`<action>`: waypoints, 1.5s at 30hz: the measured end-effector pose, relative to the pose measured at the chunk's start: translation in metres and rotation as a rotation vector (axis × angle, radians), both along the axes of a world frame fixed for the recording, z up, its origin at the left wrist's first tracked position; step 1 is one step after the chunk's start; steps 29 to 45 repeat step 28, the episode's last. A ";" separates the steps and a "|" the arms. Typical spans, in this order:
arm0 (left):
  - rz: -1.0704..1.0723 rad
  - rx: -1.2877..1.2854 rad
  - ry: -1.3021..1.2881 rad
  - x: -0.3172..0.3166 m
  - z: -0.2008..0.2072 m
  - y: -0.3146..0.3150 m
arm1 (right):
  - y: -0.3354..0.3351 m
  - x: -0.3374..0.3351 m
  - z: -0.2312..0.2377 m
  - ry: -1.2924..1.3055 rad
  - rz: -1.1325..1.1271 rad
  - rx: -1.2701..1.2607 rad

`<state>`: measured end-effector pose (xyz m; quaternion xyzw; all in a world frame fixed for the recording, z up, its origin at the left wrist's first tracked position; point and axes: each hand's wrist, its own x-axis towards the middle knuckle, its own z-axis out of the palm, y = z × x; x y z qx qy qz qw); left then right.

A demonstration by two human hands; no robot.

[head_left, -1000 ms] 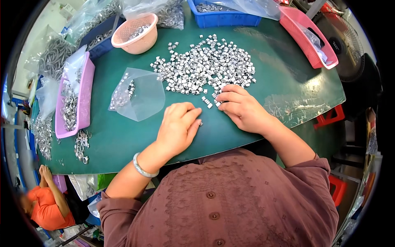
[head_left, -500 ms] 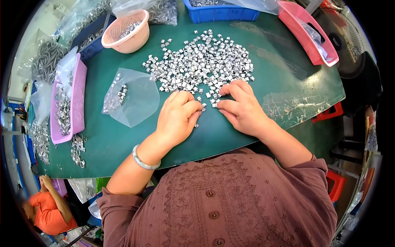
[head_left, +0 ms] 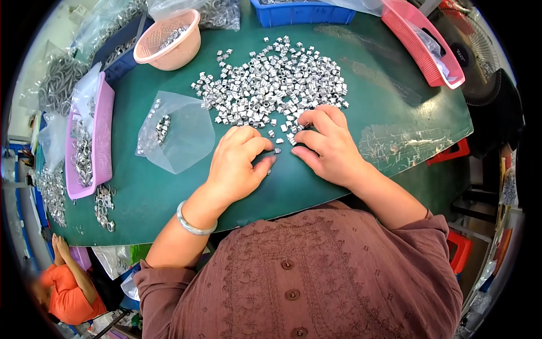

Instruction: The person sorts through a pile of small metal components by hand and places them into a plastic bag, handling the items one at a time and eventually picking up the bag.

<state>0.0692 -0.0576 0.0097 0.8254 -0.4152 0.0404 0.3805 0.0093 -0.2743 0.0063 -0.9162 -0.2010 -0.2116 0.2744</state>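
Observation:
Small silvery metal beads, ring-like pieces with holes, lie heaped in a pile [head_left: 276, 82] on the green tabletop. At the pile's near edge, my left hand [head_left: 234, 166] has its thumb and index finger parted. A single bead [head_left: 276, 151] lies right by that index fingertip, and another sits partly hidden beside the thumb. My right hand [head_left: 330, 147] rests just across a narrow gap, fingers curved and apart. Its fingertips touch or nearly touch a few beads [head_left: 291, 139] drawn off the pile. Left of my left hand lies a clear plastic bag [head_left: 189, 141] with several beads inside.
Around the table [head_left: 237, 214] stand a pink round basket [head_left: 183, 53], a purple basket [head_left: 103, 135] of metal rings, a blue tray [head_left: 305, 17] and a pink basket [head_left: 415, 48]. Loose rings [head_left: 103, 206] lie at left. A fan stands far right; a person in orange [head_left: 70, 294] sits lower left.
My left thumb and index finger have parted from a pinch, and a bead shows by the index fingertip. My right hand has shifted slightly left, its thumb opening away from the index finger.

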 end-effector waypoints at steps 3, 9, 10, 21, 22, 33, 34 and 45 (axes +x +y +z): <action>-0.004 0.032 0.008 -0.001 0.001 0.000 | 0.003 0.000 -0.001 -0.016 -0.024 -0.038; 0.012 0.034 0.024 -0.003 0.000 -0.004 | 0.003 -0.002 -0.002 0.003 0.013 -0.008; 0.016 0.028 0.020 -0.003 0.000 -0.005 | 0.003 -0.004 -0.001 0.011 0.019 -0.015; 0.044 0.062 -0.042 -0.004 0.000 -0.006 | 0.004 -0.008 0.000 0.050 0.028 -0.026; 0.030 0.067 -0.076 -0.004 0.000 -0.005 | 0.004 -0.008 0.000 0.049 0.020 -0.025; 0.049 0.065 0.072 -0.003 -0.004 -0.001 | 0.006 -0.009 0.000 0.048 0.012 -0.026; 0.049 0.065 0.072 -0.003 -0.004 -0.001 | 0.006 -0.009 0.000 0.048 0.012 -0.026; 0.049 0.065 0.072 -0.003 -0.004 -0.001 | 0.006 -0.009 0.000 0.048 0.012 -0.026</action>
